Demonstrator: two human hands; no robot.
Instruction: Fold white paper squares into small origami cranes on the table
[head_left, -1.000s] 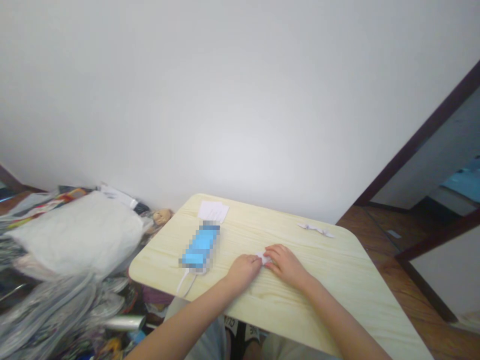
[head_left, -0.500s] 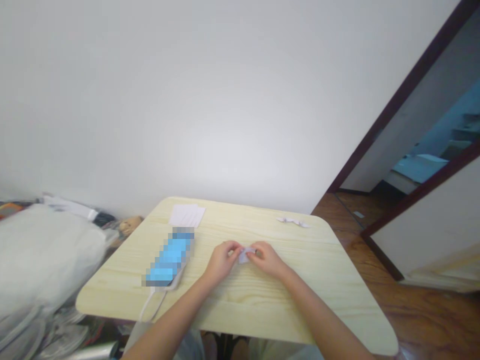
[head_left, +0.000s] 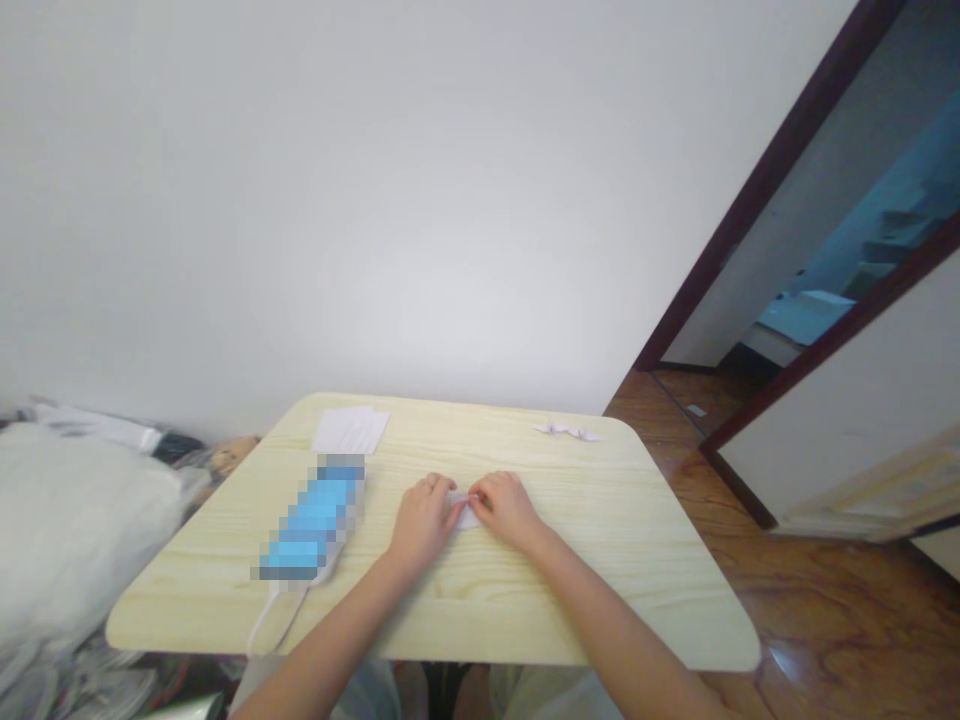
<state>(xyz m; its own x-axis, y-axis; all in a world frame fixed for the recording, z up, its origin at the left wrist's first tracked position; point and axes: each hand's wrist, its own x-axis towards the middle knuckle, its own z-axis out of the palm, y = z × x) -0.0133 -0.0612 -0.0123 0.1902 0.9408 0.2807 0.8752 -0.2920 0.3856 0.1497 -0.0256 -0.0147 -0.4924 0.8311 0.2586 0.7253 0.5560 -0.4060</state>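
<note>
White paper point(head_left: 466, 517) lies on my pale yellow table point(head_left: 570, 590) streaked with wood grain, beside a blue face mask point(head_left: 311, 515) with white loops point(head_left: 271, 620), above a reddish-brown floor point(head_left: 840, 620).

Table point(head_left: 645, 570) is set in front of wall point(head_left: 450, 200). Small folded paper point(head_left: 466, 518) is held at mid-table between left grip point(head_left: 424, 522) and right grip point(head_left: 508, 508). Face mask point(head_left: 311, 515) is laid near the left grip, with ear loops point(head_left: 271, 620) reaching the near table edge. Paper sheets point(head_left: 350, 430) are placed behind the mask at the far edge. Folded paper strip point(head_left: 566, 432) is placed at the far edge, right side. Pillow point(head_left: 75, 530) is left of the table; plush toy point(head_left: 232, 456) is beyond the far-left corner. Doorway point(head_left: 757, 300) is right of the table, past wooden floor point(head_left: 825, 620).
</note>
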